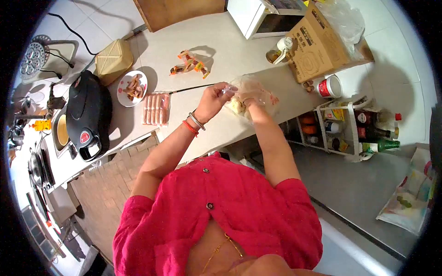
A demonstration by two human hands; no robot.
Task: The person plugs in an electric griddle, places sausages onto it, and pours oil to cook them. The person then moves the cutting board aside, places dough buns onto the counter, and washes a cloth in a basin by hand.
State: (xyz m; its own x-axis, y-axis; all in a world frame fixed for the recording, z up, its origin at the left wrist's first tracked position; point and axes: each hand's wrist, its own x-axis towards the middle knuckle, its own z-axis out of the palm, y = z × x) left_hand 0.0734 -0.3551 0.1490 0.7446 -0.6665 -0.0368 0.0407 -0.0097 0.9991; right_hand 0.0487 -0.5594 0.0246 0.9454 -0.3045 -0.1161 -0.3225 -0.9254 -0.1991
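Note:
On the counter stands a clear plastic bag (263, 92) with pale yellowish pieces (237, 106) inside; I cannot make out their kind. My left hand (216, 97), with bracelets at the wrist, pinches the gathered edge of the bag on its left side. My right hand (249, 102) reaches into the bag beside the pale pieces. Its fingers are hidden by the plastic and the contents, so I cannot see whether they grip anything. A long thin dark stick (191, 88) lies just left of my left hand.
Left on the counter are packed sausages (156, 109), a plate (123, 98) of meat pieces and a black electric appliance (88, 115). Orange-wrapped packets (189, 64) lie farther back. To the right stand a lidded jar (279, 50), a cardboard box (317, 43), a white tub (332, 86) and a bottle rack (338, 129).

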